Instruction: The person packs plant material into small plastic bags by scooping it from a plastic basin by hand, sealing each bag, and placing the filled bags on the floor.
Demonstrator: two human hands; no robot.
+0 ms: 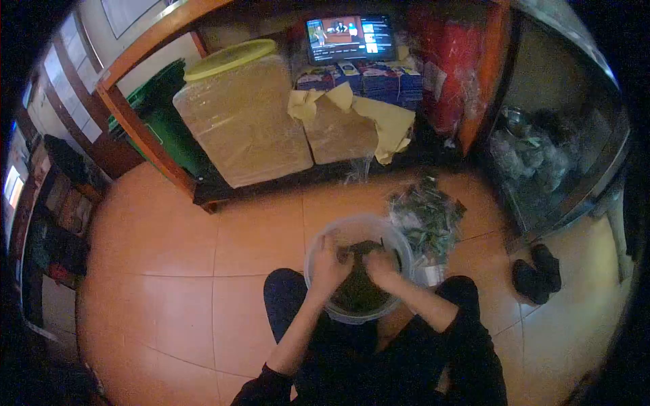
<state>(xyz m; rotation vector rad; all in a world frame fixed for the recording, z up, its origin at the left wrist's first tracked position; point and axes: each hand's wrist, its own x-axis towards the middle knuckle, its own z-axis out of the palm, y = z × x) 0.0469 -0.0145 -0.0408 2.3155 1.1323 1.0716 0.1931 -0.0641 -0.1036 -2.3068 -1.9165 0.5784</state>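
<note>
A translucent round plastic tub stands between my knees with loose dark green-brown material inside; its kind is too blurred to name. My left hand reaches in over the tub's left side, fingers curled toward the middle. From the right, my right hand dips into the same tub, its fingers closed and bent down at the material. Both hands are close together, slightly blurred, and whatever lies between their fingertips is too small to make out.
Green and clear packets lie heaped on the tiled floor beyond the tub. Behind are wrapped cardboard boxes, a yellow lid, a lit tablet and a green bin. Dark shoes rest at right.
</note>
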